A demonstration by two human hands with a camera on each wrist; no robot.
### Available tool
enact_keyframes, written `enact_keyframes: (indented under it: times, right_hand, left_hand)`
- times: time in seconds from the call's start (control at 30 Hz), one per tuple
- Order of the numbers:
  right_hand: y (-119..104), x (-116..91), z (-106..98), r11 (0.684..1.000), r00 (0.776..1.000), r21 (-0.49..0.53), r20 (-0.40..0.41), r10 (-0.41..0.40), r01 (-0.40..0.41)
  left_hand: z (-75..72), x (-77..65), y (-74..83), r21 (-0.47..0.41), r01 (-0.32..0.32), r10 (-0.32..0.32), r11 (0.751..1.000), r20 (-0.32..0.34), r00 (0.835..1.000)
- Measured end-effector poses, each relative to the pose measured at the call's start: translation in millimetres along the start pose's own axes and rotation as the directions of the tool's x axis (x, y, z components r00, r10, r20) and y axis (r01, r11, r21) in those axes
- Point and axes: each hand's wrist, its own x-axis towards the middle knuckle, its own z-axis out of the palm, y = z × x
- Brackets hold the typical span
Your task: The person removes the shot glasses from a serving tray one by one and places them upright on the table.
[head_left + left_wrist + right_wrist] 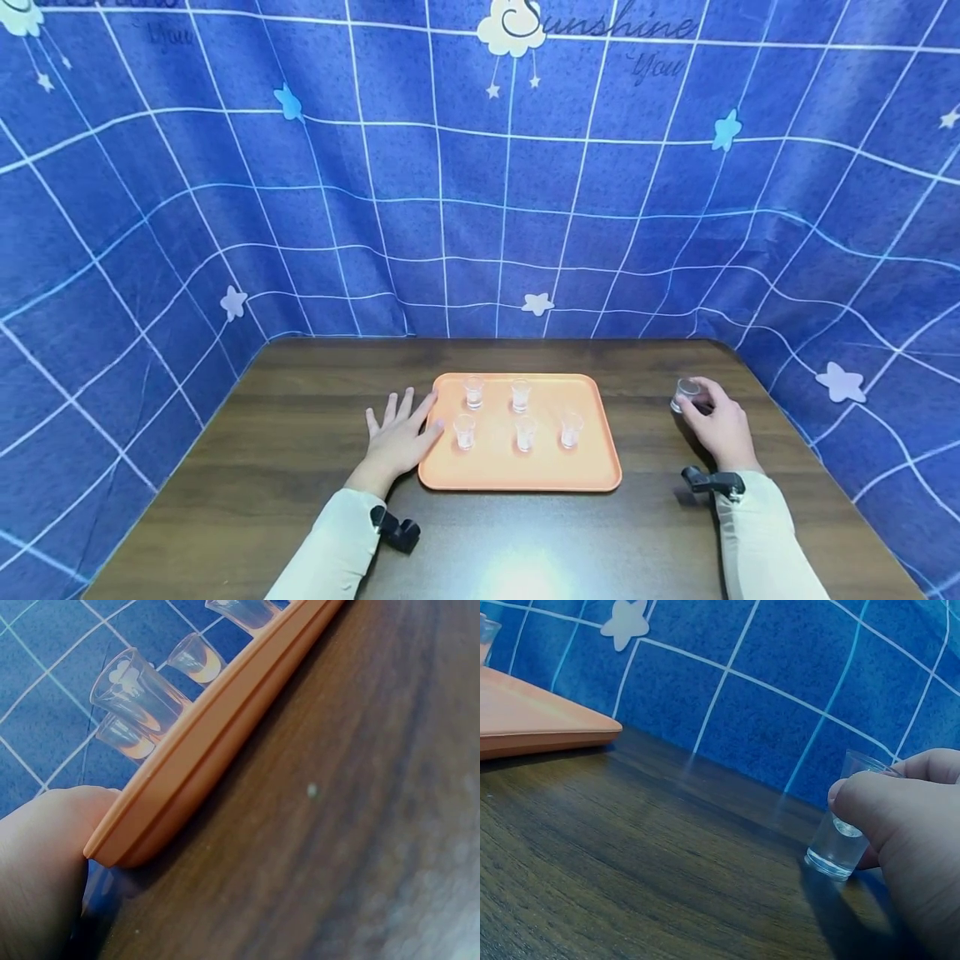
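Observation:
At the table's right side, my right hand [720, 425] pinches a small clear shot glass [684, 395] between thumb and fingers. The right wrist view shows this glass [840, 844] upright, its base at or just above the wood; I cannot tell which. My left hand [401, 442] lies with fingers spread at the left edge of an orange tray [517, 477], its thumb and forefinger touching the rim. Several similar shot glasses stand on the tray in two rows, including one at back left [473, 393] and one at front right [571, 431].
The dark wooden table [300, 417] carries the tray near its middle. A blue curtain [480, 208] with white grid lines and stars hangs behind the table and along both sides. Each wrist wears a black strap-on camera, such as the right one [712, 482].

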Motion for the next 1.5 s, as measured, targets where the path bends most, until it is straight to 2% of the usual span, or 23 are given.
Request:
enact_keyframes:
  times: [0.2,0.53,0.67,0.83,0.97,1.17,1.33,1.5]
  right_hand:
    - [-4,1,-4,1.0,1.0,-0.014,0.014,0.003,-0.002]
    - [-4,-2,-4,1.0,1.0,0.007,0.025,0.011,-0.011]
    - [-4,-1,-2,1.0,1.0,0.01,-0.026,0.003,-0.003]
    - [-10,1,0,0.999,0.99,0.037,-0.137,-0.019,0.025]
    - [-14,0,4,0.996,0.97,0.032,-0.232,-0.074,0.084]
    - [-24,-2,10,0.971,0.915,0.013,-0.336,-0.221,0.239]
    - [-33,-4,14,0.94,0.876,0.004,-0.362,-0.318,0.342]
    - [-41,-6,19,0.909,0.851,0.003,-0.351,-0.39,0.417]
  left_hand:
    - [-2.0,0.8,0.8,0.004,0.008,-0.008,1.0,0.002,1.0]
    - [3.6,2.8,-5.1,0.009,-0.004,0.004,1.0,-0.002,1.0]
    - [1.3,1.5,-4.0,0.006,-0.014,0.014,1.0,-0.017,1.0]
    - [0.5,1.2,-3.3,0.016,-0.018,0.019,1.0,-0.026,0.999]
    - [2.3,-0.8,-2.2,0.01,-0.014,0.014,1.0,-0.033,0.999]
    - [6.1,-4.0,-2.0,0.006,-0.01,0.011,1.0,-0.045,0.999]
    - [6.3,-4.9,-2.8,0.011,-0.009,0.009,1.0,-0.053,0.999]
    - [5.8,-6.0,-1.7,-0.003,-0.017,0.017,1.0,-0.066,0.998]
